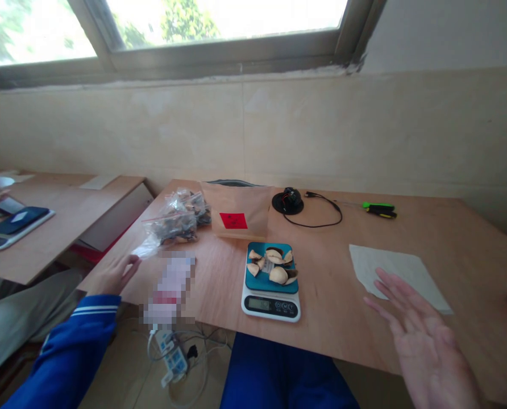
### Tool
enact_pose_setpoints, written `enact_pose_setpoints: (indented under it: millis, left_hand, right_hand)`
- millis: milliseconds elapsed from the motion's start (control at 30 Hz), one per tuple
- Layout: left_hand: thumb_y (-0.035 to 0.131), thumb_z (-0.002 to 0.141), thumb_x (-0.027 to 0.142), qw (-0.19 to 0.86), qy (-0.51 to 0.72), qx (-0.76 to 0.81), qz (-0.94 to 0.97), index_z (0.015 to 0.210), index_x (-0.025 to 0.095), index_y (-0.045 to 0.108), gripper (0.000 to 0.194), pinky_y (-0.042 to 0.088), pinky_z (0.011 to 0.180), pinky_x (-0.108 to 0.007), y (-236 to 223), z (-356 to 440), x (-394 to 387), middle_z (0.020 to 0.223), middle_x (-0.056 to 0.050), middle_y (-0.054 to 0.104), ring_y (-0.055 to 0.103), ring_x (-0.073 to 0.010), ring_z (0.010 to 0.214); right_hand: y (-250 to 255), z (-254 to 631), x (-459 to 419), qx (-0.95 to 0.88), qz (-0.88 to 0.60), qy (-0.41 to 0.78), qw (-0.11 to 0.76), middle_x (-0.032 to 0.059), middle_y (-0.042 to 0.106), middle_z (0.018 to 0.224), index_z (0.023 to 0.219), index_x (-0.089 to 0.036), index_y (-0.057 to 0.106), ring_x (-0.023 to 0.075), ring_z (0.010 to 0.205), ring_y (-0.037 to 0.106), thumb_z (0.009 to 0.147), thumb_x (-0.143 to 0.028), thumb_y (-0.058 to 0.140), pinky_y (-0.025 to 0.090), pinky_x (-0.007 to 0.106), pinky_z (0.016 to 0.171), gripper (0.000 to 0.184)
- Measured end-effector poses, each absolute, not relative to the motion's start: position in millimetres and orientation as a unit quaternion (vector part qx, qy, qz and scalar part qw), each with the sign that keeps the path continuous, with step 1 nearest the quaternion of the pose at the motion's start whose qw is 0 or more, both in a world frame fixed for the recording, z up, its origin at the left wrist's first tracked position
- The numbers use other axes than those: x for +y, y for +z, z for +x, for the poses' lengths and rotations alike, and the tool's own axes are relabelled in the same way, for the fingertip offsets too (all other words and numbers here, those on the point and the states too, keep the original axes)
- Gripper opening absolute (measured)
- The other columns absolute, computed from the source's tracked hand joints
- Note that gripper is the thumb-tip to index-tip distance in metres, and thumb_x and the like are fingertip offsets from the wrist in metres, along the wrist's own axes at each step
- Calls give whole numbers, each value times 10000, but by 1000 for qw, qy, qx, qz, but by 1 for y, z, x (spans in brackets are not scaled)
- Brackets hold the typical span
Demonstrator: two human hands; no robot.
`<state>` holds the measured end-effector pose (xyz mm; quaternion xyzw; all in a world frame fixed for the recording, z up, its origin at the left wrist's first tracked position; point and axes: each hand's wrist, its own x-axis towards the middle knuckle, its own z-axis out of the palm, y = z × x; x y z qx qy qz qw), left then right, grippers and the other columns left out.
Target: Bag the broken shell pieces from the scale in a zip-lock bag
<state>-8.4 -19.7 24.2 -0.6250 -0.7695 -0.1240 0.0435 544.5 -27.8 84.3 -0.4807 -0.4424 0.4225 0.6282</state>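
My left hand rests low at the table's left edge. Its fingertips pinch the corner of a clear plastic bag. My right hand, fingers spread and palm partly turned up, is held over the right side of the table near a sheet of white paper. Between the hands stands a white kitchen scale with a blue-green top. Several cream, dark-edged curved pieces, resembling broken shells, lie on it with a small clear packet. The digits on its display are unreadable.
Behind the scale stands a brown paper pouch with a red label. Filled clear bags lie left of it. A black round-based device with cable and screwdrivers sit farther back. A pixelated area covers something near the left front edge.
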Motion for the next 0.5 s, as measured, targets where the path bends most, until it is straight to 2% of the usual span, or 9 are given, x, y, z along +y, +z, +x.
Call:
enact_pose_setpoints:
  millis: [167, 300, 367, 500]
  left_hand:
    - [334, 859, 587, 89, -225, -794, -558, 912, 200, 576, 460, 512, 731, -426, 59, -19, -9, 753, -101, 612, 624, -265, 737]
    - [343, 854, 603, 134, -287, -837, -446, 989, 221, 587, 474, 479, 636, -432, 81, -20, -11, 721, -75, 610, 661, -275, 760]
    - [386, 847, 558, 163, -321, -838, -410, 993, 238, 588, 405, 459, 599, -415, 90, -14, -19, 762, -53, 634, 673, -272, 794]
    - [492, 846, 411, 251, -404, -774, -418, 1091, 296, 567, 281, 457, 548, -368, 102, 39, -42, 1003, -33, 662, 659, -208, 771]
  right_hand:
    - [81, 541, -27, -429, -487, 425, 631, 58, 608, 1327, 1156, -304, 661, 255, 1256, 533, 920, -501, 471, 496, 451, 988, 362]
    - [82, 536, -25, -450, -478, 426, 623, 59, 630, 1296, 1134, -303, 662, 253, 1240, 550, 912, -511, 481, 521, 417, 939, 354]
    - [82, 537, -26, -448, -485, 428, 617, 79, 644, 1273, 1106, -278, 673, 263, 1211, 572, 902, -532, 488, 536, 406, 902, 375]
    - [77, 527, -29, -450, -489, 472, 579, 111, 704, 1137, 1010, -230, 710, 253, 1032, 658, 877, -557, 521, 559, 369, 823, 400]
